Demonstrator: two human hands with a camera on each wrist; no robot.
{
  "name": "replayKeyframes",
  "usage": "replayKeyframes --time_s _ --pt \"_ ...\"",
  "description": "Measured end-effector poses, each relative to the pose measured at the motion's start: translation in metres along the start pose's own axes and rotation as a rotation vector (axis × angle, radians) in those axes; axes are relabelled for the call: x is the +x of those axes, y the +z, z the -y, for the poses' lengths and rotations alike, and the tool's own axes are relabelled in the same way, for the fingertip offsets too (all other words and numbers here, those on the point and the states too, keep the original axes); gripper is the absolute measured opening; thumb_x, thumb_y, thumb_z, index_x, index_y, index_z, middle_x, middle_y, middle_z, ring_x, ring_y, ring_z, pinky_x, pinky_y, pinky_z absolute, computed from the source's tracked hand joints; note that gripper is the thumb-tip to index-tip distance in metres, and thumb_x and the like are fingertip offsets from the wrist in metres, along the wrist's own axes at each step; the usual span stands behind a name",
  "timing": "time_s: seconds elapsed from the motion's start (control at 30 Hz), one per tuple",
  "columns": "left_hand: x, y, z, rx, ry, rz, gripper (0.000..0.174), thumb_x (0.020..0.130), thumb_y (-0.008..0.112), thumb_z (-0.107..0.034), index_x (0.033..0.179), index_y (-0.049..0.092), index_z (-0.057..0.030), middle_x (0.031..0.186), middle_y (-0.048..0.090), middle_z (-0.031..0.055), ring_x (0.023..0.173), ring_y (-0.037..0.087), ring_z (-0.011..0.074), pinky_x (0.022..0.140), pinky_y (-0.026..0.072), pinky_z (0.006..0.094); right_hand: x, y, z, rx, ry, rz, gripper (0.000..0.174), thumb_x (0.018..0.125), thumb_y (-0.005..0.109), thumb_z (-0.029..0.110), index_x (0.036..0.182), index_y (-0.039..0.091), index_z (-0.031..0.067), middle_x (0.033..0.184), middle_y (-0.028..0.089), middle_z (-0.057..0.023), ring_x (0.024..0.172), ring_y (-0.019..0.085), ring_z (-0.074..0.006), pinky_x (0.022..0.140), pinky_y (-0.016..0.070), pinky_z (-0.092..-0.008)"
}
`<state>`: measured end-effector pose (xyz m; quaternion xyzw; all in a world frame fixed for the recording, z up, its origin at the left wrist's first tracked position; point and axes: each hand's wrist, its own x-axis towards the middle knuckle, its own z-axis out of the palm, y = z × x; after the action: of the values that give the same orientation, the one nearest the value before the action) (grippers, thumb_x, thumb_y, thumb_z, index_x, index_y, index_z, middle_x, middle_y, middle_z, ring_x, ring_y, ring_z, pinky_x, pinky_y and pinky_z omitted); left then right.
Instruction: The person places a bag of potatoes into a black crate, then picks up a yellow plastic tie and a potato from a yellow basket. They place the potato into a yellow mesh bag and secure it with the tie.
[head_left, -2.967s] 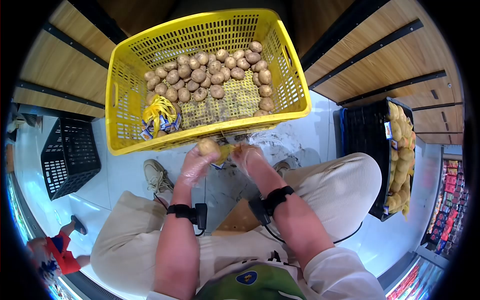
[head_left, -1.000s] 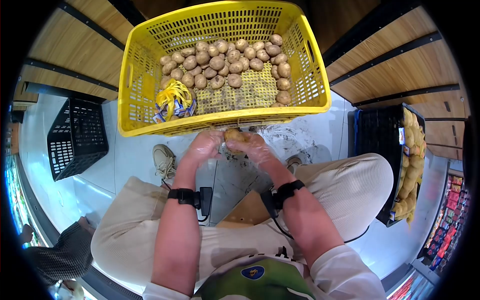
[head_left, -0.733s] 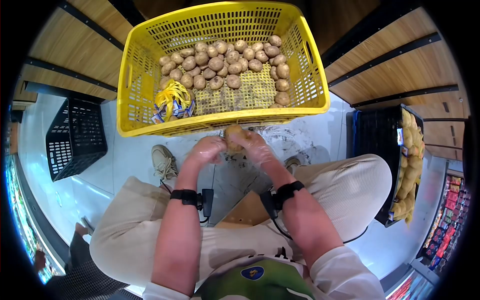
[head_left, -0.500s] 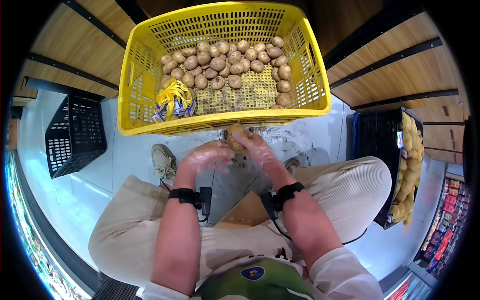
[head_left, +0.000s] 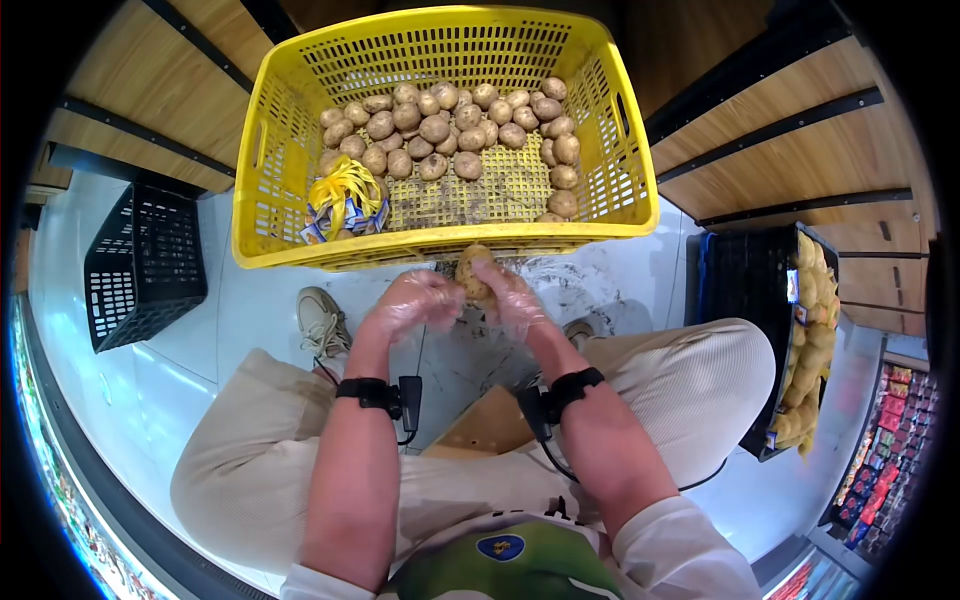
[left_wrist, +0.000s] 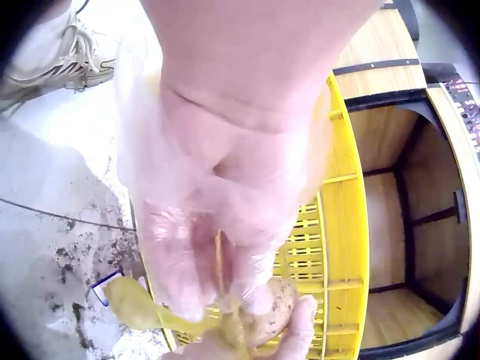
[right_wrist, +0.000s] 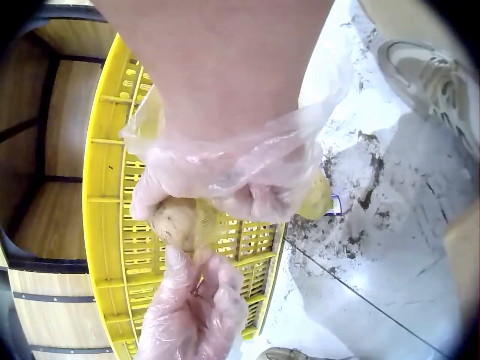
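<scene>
Both hands wear clear plastic gloves and meet in front of the yellow crate (head_left: pixel 440 236). My right hand (head_left: pixel 512 300) grips a potato (head_left: pixel 472 272), its thumb lying over it. Yellow mesh netting (right_wrist: pixel 205 222) of a net bag stretches along the potato's side. The bag's lower part (left_wrist: pixel 135 304), with a blue-edged label, hangs under the hands in the left wrist view. My left hand (head_left: pixel 418 302) is at the near side of the potato, fingers curled, pinching the netting at its edge. In the right wrist view, the left thumb (right_wrist: pixel 178 266) reaches up against the potato.
Many loose potatoes (head_left: pixel 434 129) and a bundle of yellow net bags with labels (head_left: pixel 345 198) lie in the crate. A black crate (head_left: pixel 150 265) stands left; another, right, bears filled potato nets (head_left: pixel 805 350). Shoes and a cardboard piece (head_left: pixel 480 425) are below the hands.
The potato has come up upright in the right hand. The left hand let go of it, drew back with fingers spread, and now has returned to the netting. A passer-by at lower left has gone.
</scene>
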<state>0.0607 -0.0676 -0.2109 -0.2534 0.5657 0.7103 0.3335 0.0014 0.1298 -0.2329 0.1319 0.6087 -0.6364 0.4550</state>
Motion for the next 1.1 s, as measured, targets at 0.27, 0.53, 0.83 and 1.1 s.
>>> replayKeyframes --time_s 0.27,0.53,0.83,1.1 --pt "0.025 0.005 0.029 -0.403 0.313 -0.202 0.008 0.086 0.062 -0.008 0.087 0.058 -0.0003 0.084 0.060 0.0100 0.070 0.061 0.0200 0.064 0.0552 0.0350 -0.005 0.010 0.000 0.114 -0.010 -0.020 0.063 0.081 0.074 0.051 0.116 0.059 0.0020 0.074 0.056 0.0015 0.049 0.041 -0.0083 0.044 0.0306 -0.0250" --pt "0.046 0.030 0.039 -0.309 0.247 -0.532 0.015 0.085 0.057 -0.013 0.090 0.060 0.0006 0.079 0.059 0.0089 0.064 0.057 0.0174 0.054 0.0472 0.0313 0.003 0.017 -0.009 -0.042 -0.103 -0.017 0.056 0.083 0.076 0.044 0.115 0.063 -0.0002 0.089 0.063 -0.0018 0.069 0.052 -0.0089 0.061 0.0424 -0.0239" --pt "0.026 0.018 0.031 -0.201 0.199 -0.307 0.031 0.086 0.058 -0.028 0.102 0.062 -0.0018 0.079 0.058 0.0029 0.059 0.048 0.0123 0.049 0.0377 0.0281 -0.003 0.015 -0.001 -0.040 -0.211 0.027 0.053 0.089 0.068 0.041 0.125 0.059 0.0020 0.103 0.065 -0.0027 0.085 0.057 -0.0095 0.071 0.0460 -0.0248" --pt "0.013 -0.006 0.015 -0.207 0.134 0.097 0.036 0.078 0.067 -0.033 0.102 0.065 -0.0077 0.072 0.054 -0.0024 0.055 0.041 0.0064 0.046 0.0257 0.0257 -0.010 0.010 0.016 0.004 0.076 -0.015 0.052 0.084 0.070 0.047 0.120 0.061 0.0107 0.083 0.057 0.0030 0.063 0.044 -0.0081 0.052 0.0329 -0.0240"
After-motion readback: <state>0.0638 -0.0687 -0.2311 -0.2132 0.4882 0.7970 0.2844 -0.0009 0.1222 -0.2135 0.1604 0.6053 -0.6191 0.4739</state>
